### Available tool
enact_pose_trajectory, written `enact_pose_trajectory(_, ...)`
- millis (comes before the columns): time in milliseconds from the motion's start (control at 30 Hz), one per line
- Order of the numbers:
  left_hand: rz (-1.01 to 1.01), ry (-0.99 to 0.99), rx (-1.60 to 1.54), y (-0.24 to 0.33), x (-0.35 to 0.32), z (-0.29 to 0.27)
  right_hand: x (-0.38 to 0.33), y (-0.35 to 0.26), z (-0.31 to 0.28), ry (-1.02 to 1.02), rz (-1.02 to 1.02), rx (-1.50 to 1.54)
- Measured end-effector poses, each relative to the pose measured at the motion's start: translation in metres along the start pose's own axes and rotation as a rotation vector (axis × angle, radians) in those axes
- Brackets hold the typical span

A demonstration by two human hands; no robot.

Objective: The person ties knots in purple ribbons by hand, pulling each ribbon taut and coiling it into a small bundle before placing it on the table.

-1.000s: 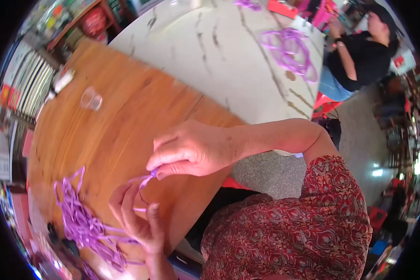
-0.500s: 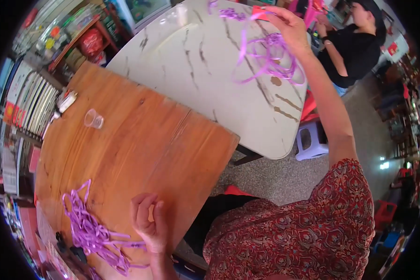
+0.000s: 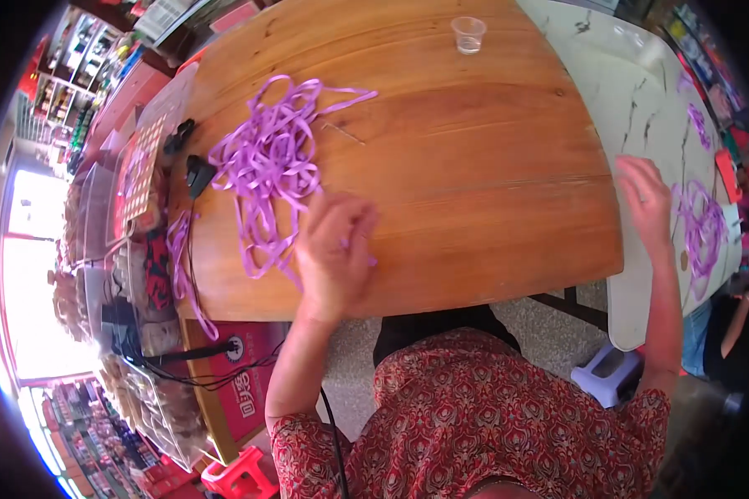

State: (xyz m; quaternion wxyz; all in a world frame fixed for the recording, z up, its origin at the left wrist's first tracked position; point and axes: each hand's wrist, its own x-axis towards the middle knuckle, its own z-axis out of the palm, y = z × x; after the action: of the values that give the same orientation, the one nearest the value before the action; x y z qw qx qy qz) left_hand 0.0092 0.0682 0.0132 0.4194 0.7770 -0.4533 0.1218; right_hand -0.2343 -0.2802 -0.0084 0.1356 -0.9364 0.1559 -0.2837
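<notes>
A loose heap of purple ribbon [image 3: 266, 158] lies on the left part of the wooden table [image 3: 474, 191]. Over its near side, my left hand [image 3: 329, 249] is curled, slightly blurred, with bits of purple ribbon showing at its fingers. My right hand [image 3: 645, 200] is raised by the table's right edge, fingers stretched out, nothing visible in it. Beyond it, a second tangle of purple ribbon [image 3: 701, 229] rests on the white marbled table [image 3: 641, 312]. A flat red object [image 3: 728, 176] lies by that table's far edge.
A clear plastic cup [image 3: 468, 35] stands at the wooden table's far side. Black clips or small devices [image 3: 198, 175] sit left of the ribbon heap. A pale purple stool [image 3: 609, 374] is under the white table, a red stool [image 3: 241, 474] at lower left. Another person's arm [image 3: 734, 328] shows at right.
My view has swung left. My right hand has let go at the red object and drawn back from the white table. My left hand has come over the heap's near side.
</notes>
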Motion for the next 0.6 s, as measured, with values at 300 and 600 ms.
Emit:
enact_pose_trajectory(300,-0.173,0.268,0.345,-0.094,0.009,-0.064,0.023,-0.076,0.028,-0.153,-0.384,0.083)
enact_pose_trajectory(600,-0.007,-0.045,0.692,-0.129,0.047,-0.022,0.017,-0.106,0.032,-0.189,-0.49,0.071)
